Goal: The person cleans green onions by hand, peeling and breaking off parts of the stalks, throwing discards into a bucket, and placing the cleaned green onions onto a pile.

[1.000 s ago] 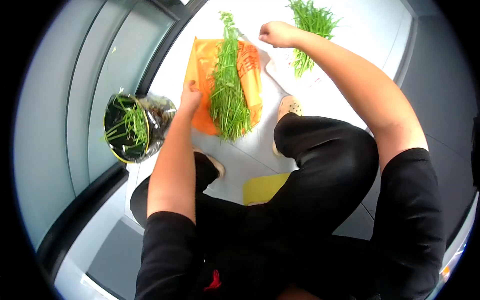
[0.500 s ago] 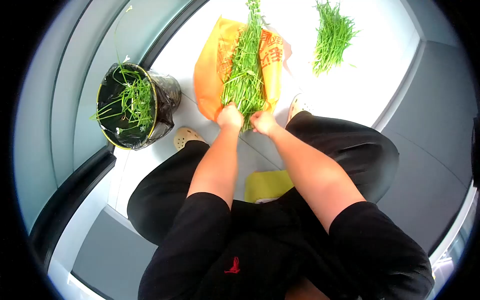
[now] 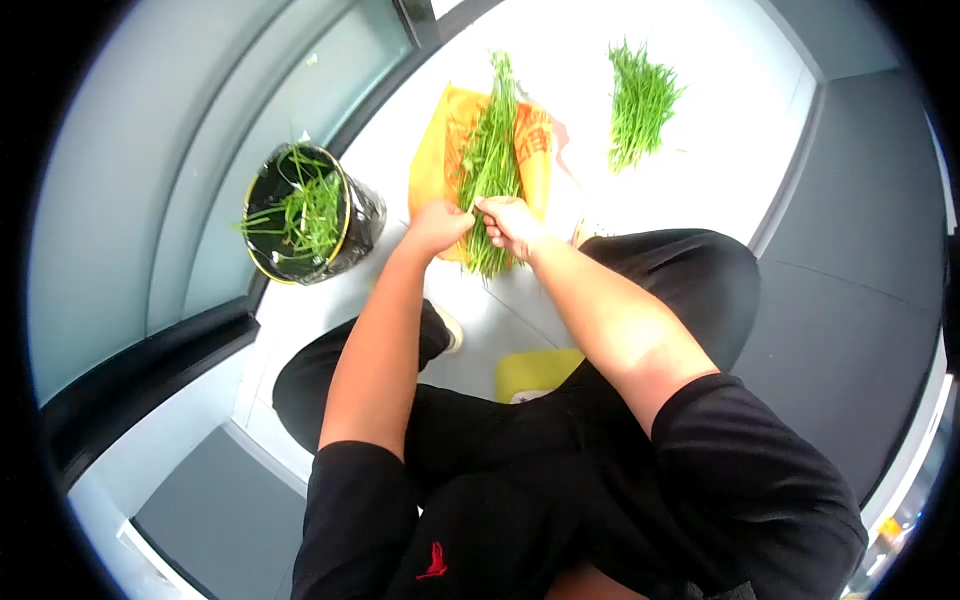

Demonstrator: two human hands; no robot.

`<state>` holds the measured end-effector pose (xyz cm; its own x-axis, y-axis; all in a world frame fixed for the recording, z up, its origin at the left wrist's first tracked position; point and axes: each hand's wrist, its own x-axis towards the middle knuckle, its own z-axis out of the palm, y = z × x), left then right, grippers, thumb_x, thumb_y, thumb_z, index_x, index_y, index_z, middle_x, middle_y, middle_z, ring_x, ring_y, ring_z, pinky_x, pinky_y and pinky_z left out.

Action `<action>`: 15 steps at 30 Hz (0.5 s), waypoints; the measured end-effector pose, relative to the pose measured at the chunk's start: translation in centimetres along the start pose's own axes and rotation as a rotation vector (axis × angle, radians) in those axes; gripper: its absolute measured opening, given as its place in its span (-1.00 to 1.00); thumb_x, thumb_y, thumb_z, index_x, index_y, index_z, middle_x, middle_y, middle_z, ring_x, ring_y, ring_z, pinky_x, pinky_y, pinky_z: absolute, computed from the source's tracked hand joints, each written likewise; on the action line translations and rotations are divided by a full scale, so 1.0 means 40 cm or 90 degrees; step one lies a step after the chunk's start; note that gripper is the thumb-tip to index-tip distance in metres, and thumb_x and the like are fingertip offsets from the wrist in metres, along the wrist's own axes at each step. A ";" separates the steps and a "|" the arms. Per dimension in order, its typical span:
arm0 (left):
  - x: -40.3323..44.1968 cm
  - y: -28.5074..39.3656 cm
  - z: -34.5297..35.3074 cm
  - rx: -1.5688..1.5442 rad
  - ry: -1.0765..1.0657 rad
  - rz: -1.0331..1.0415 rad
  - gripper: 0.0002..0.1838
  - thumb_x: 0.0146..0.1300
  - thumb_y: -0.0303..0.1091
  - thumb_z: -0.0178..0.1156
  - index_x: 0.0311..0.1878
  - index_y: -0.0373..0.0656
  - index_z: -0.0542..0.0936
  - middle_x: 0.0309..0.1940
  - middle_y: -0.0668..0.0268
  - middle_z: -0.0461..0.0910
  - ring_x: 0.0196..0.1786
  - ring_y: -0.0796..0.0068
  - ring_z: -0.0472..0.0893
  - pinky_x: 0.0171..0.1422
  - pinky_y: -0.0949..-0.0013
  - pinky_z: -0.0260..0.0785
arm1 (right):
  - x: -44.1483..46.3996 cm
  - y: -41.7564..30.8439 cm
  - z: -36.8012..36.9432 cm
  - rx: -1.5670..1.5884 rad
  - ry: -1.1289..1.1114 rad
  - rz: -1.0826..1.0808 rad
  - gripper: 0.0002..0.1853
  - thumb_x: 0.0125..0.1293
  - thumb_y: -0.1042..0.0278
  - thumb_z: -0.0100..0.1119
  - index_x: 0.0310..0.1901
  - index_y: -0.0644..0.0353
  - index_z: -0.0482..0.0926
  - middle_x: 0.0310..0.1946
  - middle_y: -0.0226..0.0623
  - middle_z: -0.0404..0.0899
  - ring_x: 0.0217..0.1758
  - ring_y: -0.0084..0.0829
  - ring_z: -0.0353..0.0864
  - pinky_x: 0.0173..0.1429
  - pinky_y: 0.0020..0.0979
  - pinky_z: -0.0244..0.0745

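Observation:
A long bundle of thin green stalks, like chives, lies on an orange plastic bag on the floor, its cut ends toward me. My left hand is closed at the bundle's left edge, fingers pressed together. From the other side my right hand reaches over the stalks with thumb and finger pinched and the other fingers curled. The two hands' fingertips almost meet above the lower part of the bundle. Whatever small thing they grip there is too small or hidden to name.
To the left stands a bin lined with black plastic, holding loose green stalks. A smaller pile of green stalks lies on the floor at upper right. A yellow-green seat shows between my legs. A glass panel runs along the left.
Both hands have moved up from the bundle's lower end and closer together, their fingertips now almost meeting over the stalks. The view has shifted, and my left foot has drawn back toward me.

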<state>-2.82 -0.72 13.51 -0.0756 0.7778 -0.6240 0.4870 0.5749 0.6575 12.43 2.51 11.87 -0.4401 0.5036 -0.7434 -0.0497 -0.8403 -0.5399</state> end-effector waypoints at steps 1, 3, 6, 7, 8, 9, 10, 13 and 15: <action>-0.044 0.039 -0.035 0.045 0.008 0.037 -0.74 -0.11 -0.24 0.15 -0.60 -0.30 0.51 -0.69 0.17 0.49 -0.55 0.38 0.50 -0.38 0.28 0.35 | -0.029 -0.029 0.022 0.018 0.013 -0.004 -0.77 0.25 0.21 0.07 -0.53 0.02 0.35 -0.71 -0.60 0.24 -0.74 -0.70 0.17 -0.72 -0.62 0.06; -0.130 0.108 -0.084 0.093 0.054 0.085 -0.75 -0.11 -0.24 0.15 -0.56 -0.29 0.51 -0.65 0.14 0.51 -0.53 0.33 0.52 -0.36 0.27 0.36 | -0.083 -0.082 0.056 0.084 -0.068 0.015 -0.75 0.25 0.16 0.08 -0.52 0.03 0.36 -0.71 -0.59 0.26 -0.73 -0.70 0.18 -0.71 -0.63 0.07; -0.250 0.186 -0.122 0.155 0.124 0.140 -0.77 -0.11 -0.25 0.15 -0.51 -0.27 0.51 -0.59 0.11 0.54 -0.49 0.23 0.54 -0.34 0.25 0.37 | -0.186 -0.162 0.114 0.065 -0.129 -0.014 -0.69 0.25 0.09 0.08 -0.55 0.05 0.36 -0.72 -0.59 0.27 -0.73 -0.70 0.21 -0.70 -0.64 0.11; -0.284 0.206 -0.130 0.172 0.147 0.149 -0.78 -0.10 -0.26 0.15 -0.51 -0.25 0.50 -0.56 0.11 0.54 -0.47 0.17 0.55 -0.33 0.23 0.38 | -0.218 -0.190 0.128 -0.004 -0.146 -0.048 -0.69 0.25 0.09 0.08 -0.56 0.05 0.35 -0.72 -0.58 0.28 -0.72 -0.69 0.23 -0.69 -0.65 0.12; -0.314 0.222 -0.132 0.175 0.157 0.157 -0.78 -0.10 -0.26 0.15 -0.51 -0.25 0.50 -0.56 0.11 0.54 -0.47 0.17 0.55 -0.33 0.23 0.38 | -0.241 -0.211 0.135 -0.072 -0.161 -0.080 -0.68 0.26 0.09 0.07 -0.57 0.05 0.35 -0.72 -0.57 0.29 -0.72 -0.69 0.25 -0.68 -0.65 0.14; -0.341 0.236 -0.129 0.194 0.181 0.186 -0.81 -0.09 -0.31 0.16 -0.53 -0.25 0.44 -0.63 0.17 0.48 -0.53 0.29 0.49 -0.38 0.29 0.34 | -0.250 -0.229 0.132 -0.114 -0.205 -0.095 -0.68 0.26 0.12 0.06 -0.58 0.06 0.34 -0.72 -0.55 0.30 -0.72 -0.69 0.28 -0.67 -0.65 0.17; -0.364 0.249 -0.126 0.213 0.204 0.215 -0.81 -0.08 -0.35 0.16 -0.56 -0.24 0.39 -0.69 0.24 0.42 -0.59 0.41 0.43 -0.43 0.35 0.30 | -0.267 -0.247 0.137 -0.118 -0.208 -0.105 -0.68 0.26 0.12 0.06 -0.58 0.06 0.34 -0.72 -0.55 0.30 -0.72 -0.69 0.28 -0.67 -0.65 0.17; -0.403 0.279 -0.136 0.162 0.171 0.251 -0.74 0.05 -0.24 0.20 -0.49 -0.24 0.45 -0.65 0.26 0.47 -0.56 0.41 0.47 -0.42 0.35 0.32 | -0.307 -0.310 0.149 -0.297 -0.218 -0.194 -0.70 0.29 0.22 0.01 -0.56 0.12 0.33 -0.72 -0.51 0.32 -0.73 -0.64 0.26 -0.63 -0.58 0.17; -0.392 0.285 -0.155 0.131 0.136 0.243 -0.73 0.09 -0.18 0.18 -0.42 -0.25 0.52 -0.60 0.27 0.52 -0.52 0.38 0.51 -0.38 0.36 0.34 | -0.336 -0.349 0.155 -0.298 -0.225 -0.213 -0.71 0.30 0.22 0.00 -0.56 0.13 0.34 -0.70 -0.49 0.34 -0.73 -0.63 0.28 -0.62 -0.59 0.19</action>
<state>-1.46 -4.79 33.42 -0.0240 0.9707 -0.2390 0.6752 0.1921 0.7122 13.48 6.23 31.86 -0.7389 0.5595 -0.3754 0.1240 -0.4347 -0.8920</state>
